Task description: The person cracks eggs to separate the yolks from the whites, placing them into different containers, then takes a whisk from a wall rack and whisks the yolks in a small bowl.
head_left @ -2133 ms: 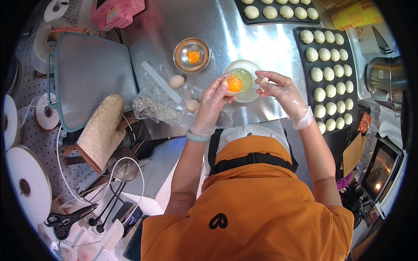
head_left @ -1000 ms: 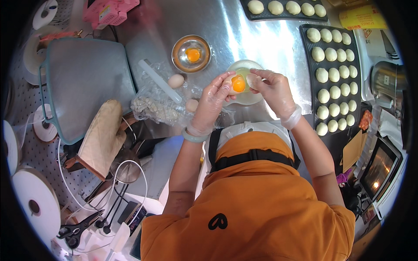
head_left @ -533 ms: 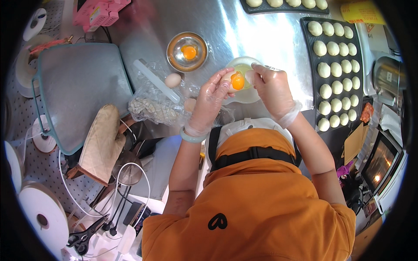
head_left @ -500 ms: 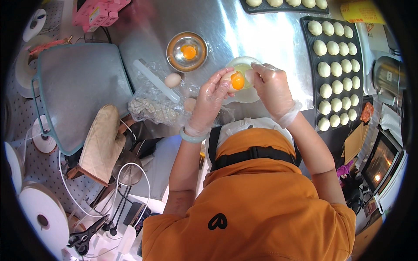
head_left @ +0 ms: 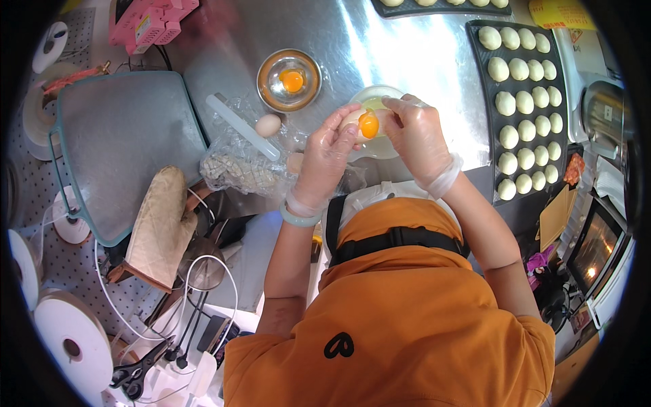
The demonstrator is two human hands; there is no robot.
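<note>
My gloved left hand point(head_left: 327, 149) is closed around an eggshell half point(head_left: 350, 123). An orange yolk point(head_left: 369, 125) sits at that shell's open side. Close beside it, my gloved right hand point(head_left: 415, 132) has its fingers pinched on a pale piece that looks like the other shell half point(head_left: 385, 121). Both are over a pale bowl point(head_left: 375, 150) with clear, yellowish egg white in it, partly hidden by my hands. Farther off to the left stands a metal bowl point(head_left: 266, 93) holding another yolk point(head_left: 291, 81). A whole egg point(head_left: 268, 125) lies left of my left hand.
Crumpled clear plastic point(head_left: 230, 146) and a translucent stick point(head_left: 243, 127) lie left of my hands. A black tray point(head_left: 483, 81) of dough balls stands at right, another at the far edge. A teal-rimmed board point(head_left: 122, 136) and an oven mitt point(head_left: 159, 230) are at left.
My right hand has turned slightly, its fingers shifting left toward the yolk. The left hand keeps the shell and yolk nearly in place.
</note>
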